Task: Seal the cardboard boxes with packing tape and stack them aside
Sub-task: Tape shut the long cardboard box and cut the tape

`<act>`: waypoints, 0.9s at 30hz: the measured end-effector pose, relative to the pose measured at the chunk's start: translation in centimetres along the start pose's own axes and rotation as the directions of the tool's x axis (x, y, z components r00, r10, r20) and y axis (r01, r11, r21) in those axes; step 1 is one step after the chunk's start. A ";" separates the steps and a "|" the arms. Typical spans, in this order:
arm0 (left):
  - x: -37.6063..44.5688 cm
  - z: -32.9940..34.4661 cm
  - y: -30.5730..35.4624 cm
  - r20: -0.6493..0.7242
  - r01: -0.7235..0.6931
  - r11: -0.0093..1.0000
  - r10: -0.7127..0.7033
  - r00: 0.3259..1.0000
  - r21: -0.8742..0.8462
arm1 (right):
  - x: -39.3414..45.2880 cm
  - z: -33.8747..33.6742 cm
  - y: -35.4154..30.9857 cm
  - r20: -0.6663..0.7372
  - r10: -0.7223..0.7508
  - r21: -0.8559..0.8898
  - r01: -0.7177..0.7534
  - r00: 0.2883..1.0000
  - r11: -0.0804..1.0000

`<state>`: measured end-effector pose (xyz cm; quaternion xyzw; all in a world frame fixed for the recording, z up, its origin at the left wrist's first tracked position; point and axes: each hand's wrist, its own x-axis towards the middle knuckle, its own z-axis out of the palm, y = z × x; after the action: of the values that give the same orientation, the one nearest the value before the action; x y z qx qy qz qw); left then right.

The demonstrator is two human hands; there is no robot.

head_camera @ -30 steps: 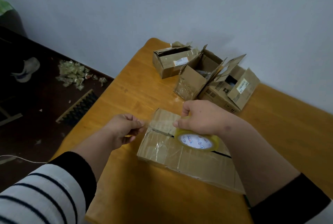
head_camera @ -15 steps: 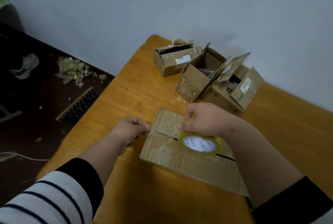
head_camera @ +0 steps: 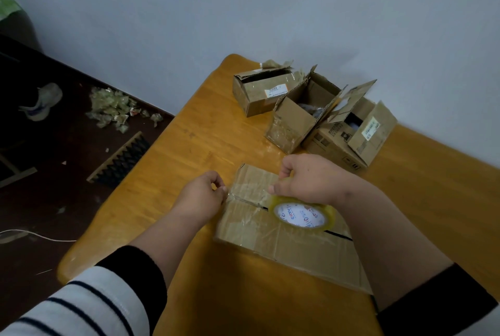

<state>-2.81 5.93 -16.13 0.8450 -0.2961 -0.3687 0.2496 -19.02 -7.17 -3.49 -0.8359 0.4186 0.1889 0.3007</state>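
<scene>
A flat cardboard box (head_camera: 273, 238) lies on the wooden table (head_camera: 189, 146) in front of me, its top flaps meeting at a dark seam. My right hand (head_camera: 311, 178) grips a roll of clear packing tape (head_camera: 301, 215) just above that seam. My left hand (head_camera: 201, 195) pinches the free end of the tape at the box's left edge. A short strip of tape stretches between the two hands along the seam.
Three open cardboard boxes stand at the table's far side: one at the back left (head_camera: 263, 92), one in the middle (head_camera: 300, 116), one to the right (head_camera: 354, 130). On the dark floor to the left lie crumpled tape scraps (head_camera: 116, 108), a brush (head_camera: 119, 159) and a shoe (head_camera: 43, 101).
My left hand has moved right, up to the box's left edge, bringing the tape end with it. The right hand and roll stay over the seam.
</scene>
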 end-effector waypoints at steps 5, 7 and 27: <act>0.3 -0.4 0.2 0.034 0.008 0.981 -0.015 0.999 0.195 | 0.0 0.1 -0.1 -0.002 0.007 -0.017 -0.007 1.000 1.000; 0.0 -0.2 -0.5 0.064 0.029 0.958 -0.049 0.997 0.286 | -0.1 0.1 -0.1 0.001 -0.002 -0.052 0.002 1.000 0.999; -5.9 3.0 -0.5 -0.035 -0.275 0.932 0.275 0.961 -0.235 | -0.5 -0.1 0.3 0.006 -0.005 -0.006 0.005 1.000 1.000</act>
<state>-8.19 9.75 -15.46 0.7596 -0.3650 -0.3622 0.3983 -19.57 -7.07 -3.20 -0.8371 0.4153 0.1917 0.2999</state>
